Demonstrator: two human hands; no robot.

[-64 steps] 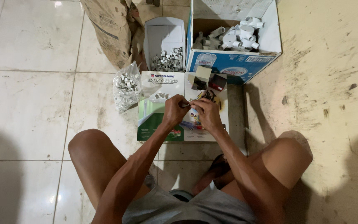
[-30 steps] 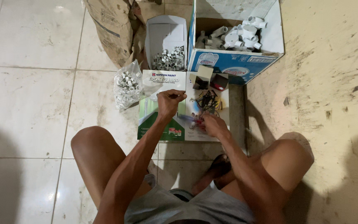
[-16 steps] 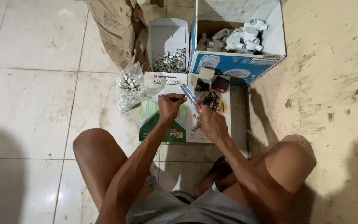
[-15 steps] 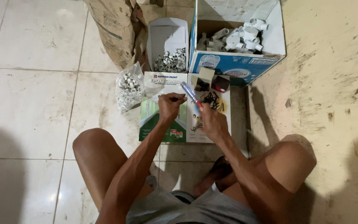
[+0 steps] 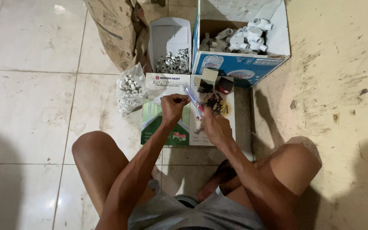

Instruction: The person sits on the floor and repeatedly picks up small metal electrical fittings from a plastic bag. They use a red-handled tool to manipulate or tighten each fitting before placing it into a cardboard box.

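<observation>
I sit cross-legged on a tiled floor. My right hand [image 5: 215, 126] grips a screwdriver [image 5: 192, 97] with a clear bluish handle and red collar, its handle slanting up and to the left. My left hand [image 5: 173, 106] is closed in a pinch on something small, too small to make out, just left of the screwdriver. Both hands hover over a flattened green and white carton [image 5: 167, 111] lying on the floor. A heap of dark screws [image 5: 214, 103] lies on the carton right beside the screwdriver.
A clear bag of small white clips [image 5: 129, 87] lies left of the carton. Behind stand a small open white box of grey clips [image 5: 172, 63], a blue-sided cardboard box of white pipe fittings [image 5: 239, 39], and a brown paper sack [image 5: 115, 30]. My knees flank the carton.
My hands separated from each other above the carton. The right hand picked up the screwdriver and tilted it up toward the left hand; the left hand stayed pinched.
</observation>
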